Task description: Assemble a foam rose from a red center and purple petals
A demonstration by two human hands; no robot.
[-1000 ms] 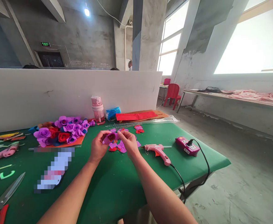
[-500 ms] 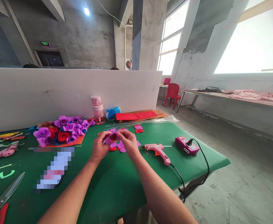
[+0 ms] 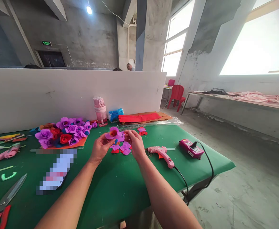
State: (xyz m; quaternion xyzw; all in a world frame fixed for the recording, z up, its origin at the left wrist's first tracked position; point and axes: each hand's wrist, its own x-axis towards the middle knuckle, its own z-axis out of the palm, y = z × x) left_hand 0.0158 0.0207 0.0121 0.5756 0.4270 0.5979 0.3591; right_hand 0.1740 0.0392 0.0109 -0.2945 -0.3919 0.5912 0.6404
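Observation:
My left hand (image 3: 100, 149) pinches a purple paper flower (image 3: 113, 133) with an orange-brown centre, held upright above the green table. Just to its right is my right hand (image 3: 135, 142), apart from the flower, thumb and fingers drawn together; whether anything small is between them is hidden. Below and between the hands lie loose purple petals (image 3: 125, 148) and red petals (image 3: 115, 151). A pink glue gun (image 3: 162, 152) rests on its side to the right of my right hand, its nozzle pointing left.
Finished paper flowers (image 3: 65, 132) are heaped at the left, near a pink bottle (image 3: 100, 112). Scissors (image 3: 10, 194) and a blurred-out phone (image 3: 57, 171) lie at front left. A purple power strip (image 3: 191, 148) with a black cord sits near the right edge. A white board (image 3: 77, 95) stands behind.
My right hand has come off the flower and moved slightly right. My left hand keeps the flower, which is now tilted more upright and seen whole.

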